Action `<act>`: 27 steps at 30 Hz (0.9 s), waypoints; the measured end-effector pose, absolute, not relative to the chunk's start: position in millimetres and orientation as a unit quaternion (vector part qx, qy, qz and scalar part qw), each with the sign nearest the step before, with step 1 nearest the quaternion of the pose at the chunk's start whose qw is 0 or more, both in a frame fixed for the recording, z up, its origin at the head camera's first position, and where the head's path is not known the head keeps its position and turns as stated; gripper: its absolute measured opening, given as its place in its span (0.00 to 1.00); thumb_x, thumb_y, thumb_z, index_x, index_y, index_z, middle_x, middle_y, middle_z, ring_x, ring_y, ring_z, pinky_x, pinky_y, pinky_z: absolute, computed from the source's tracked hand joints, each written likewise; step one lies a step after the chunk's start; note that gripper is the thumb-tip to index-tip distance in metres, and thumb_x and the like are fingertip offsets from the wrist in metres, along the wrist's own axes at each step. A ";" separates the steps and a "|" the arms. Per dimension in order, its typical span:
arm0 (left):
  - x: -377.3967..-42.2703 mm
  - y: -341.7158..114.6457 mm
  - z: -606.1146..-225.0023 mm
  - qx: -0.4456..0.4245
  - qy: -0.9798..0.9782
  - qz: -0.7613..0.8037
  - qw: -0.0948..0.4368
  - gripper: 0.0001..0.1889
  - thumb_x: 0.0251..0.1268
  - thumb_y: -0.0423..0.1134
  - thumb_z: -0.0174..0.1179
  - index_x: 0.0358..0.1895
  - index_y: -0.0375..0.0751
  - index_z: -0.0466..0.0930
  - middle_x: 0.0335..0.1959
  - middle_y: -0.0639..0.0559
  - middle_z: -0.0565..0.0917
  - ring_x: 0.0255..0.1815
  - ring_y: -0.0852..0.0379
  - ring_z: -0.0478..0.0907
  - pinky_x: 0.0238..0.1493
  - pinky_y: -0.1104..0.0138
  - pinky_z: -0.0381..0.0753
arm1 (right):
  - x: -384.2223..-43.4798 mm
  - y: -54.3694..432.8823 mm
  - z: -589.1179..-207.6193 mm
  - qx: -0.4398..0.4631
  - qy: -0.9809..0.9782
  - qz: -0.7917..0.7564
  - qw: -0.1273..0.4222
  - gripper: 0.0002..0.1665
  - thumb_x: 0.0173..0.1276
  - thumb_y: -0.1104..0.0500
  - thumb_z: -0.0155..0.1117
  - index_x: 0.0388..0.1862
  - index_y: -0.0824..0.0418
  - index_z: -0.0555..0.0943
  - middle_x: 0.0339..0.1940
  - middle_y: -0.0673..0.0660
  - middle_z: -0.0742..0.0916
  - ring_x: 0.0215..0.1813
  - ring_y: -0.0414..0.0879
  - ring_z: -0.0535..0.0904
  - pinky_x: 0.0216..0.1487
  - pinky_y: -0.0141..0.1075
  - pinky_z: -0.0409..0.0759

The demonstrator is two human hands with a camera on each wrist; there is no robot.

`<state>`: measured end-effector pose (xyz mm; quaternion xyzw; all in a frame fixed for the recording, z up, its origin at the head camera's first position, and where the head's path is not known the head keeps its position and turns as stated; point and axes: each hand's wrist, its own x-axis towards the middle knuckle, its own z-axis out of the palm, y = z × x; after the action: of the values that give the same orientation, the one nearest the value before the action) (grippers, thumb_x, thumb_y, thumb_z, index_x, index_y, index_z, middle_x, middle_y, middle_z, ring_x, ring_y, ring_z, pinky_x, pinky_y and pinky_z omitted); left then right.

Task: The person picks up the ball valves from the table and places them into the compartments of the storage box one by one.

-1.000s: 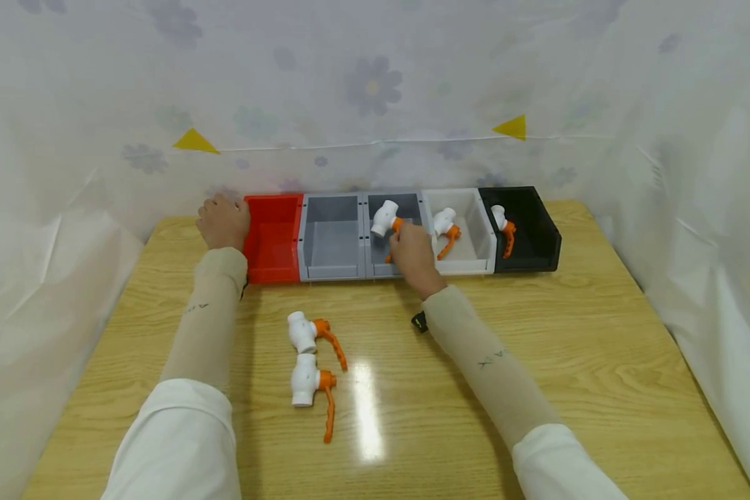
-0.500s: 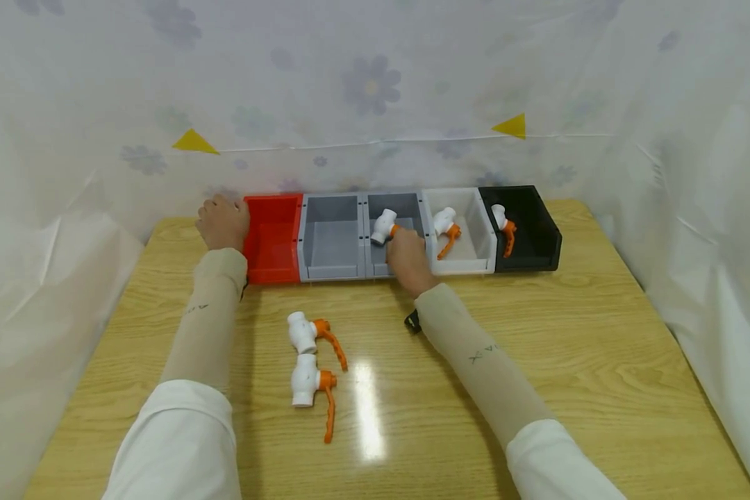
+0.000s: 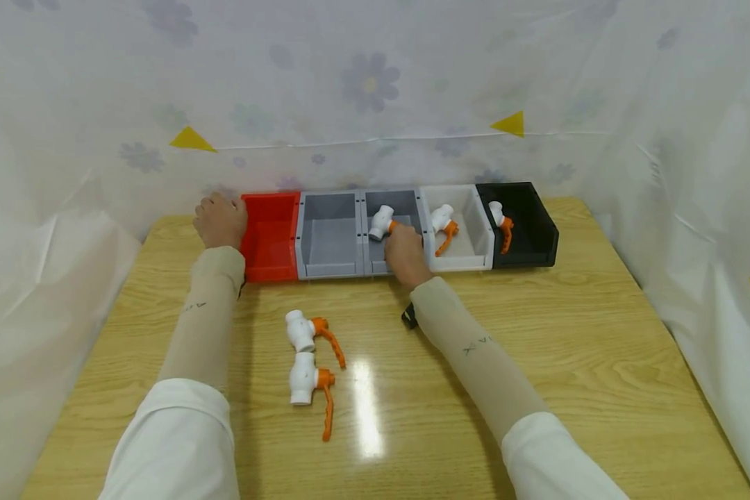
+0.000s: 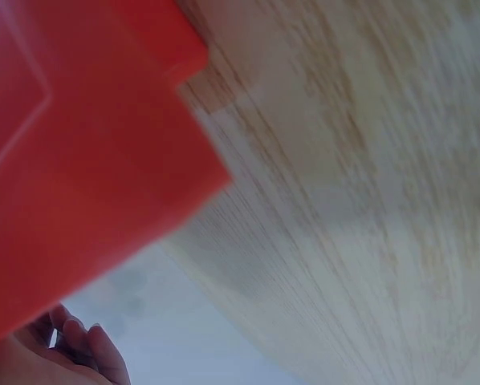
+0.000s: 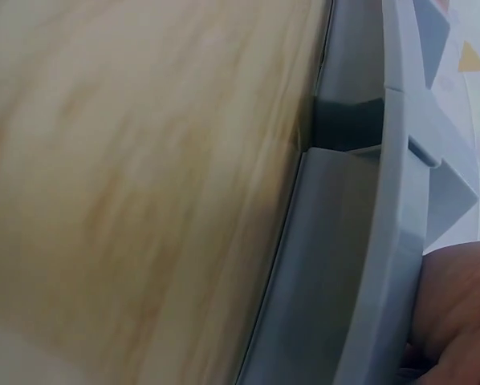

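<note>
In the head view, my right hand (image 3: 406,253) reaches over the front of the right grey bin (image 3: 410,200) and grips a white ball valve (image 3: 381,222) by its orange handle. The valve's white body lies inside that bin; most of the handle is hidden by my fingers. My left hand (image 3: 220,221) rests at the left side of the red bin (image 3: 267,267), its fingers (image 4: 103,353) loosely bent beyond the bin's edge in the left wrist view. Two more ball valves lie on the table, one (image 3: 301,331) just behind the other (image 3: 303,378), their orange handles to the right.
The bins stand in a row at the table's (image 3: 475,361) back. Another grey bin (image 3: 330,239) sits beside the red one. The white bin (image 3: 475,243) and the black bin (image 3: 528,229) each hold a ball valve. A flowered sheet (image 3: 325,83) hangs behind.
My right hand has lowered the ball valve into the right grey bin and shifted slightly left. My left hand has stayed at the red bin.
</note>
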<state>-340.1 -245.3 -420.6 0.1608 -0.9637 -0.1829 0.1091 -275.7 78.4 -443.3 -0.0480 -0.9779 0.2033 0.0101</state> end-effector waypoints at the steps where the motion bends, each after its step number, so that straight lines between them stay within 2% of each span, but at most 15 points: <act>1: -339.5 -245.0 -420.1 0.161 -0.964 -0.182 0.109 0.26 0.76 0.46 0.37 0.54 0.22 0.71 0.57 0.24 0.76 0.59 0.28 0.72 0.62 0.39 0.71 | -276.0 78.4 -443.0 -0.050 -0.978 0.205 0.008 0.17 0.77 0.62 0.50 0.40 0.70 0.85 0.39 0.66 0.90 0.41 0.55 0.90 0.40 0.46 0.88; 27: -338.4 -251.4 -417.9 0.157 -0.966 -0.180 0.095 0.28 0.77 0.46 0.33 0.58 0.21 0.69 0.60 0.23 0.74 0.61 0.27 0.70 0.64 0.38 0.69 | -277.9 73.2 -446.4 -0.056 -0.973 0.226 -0.003 0.15 0.77 0.64 0.49 0.47 0.73 0.81 0.45 0.69 0.88 0.46 0.60 0.88 0.43 0.48 0.88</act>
<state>-338.4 -251.4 -417.9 0.1565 -0.9664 -0.1802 0.0949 -277.9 73.2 -446.4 -0.0563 -0.9725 0.2259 -0.0034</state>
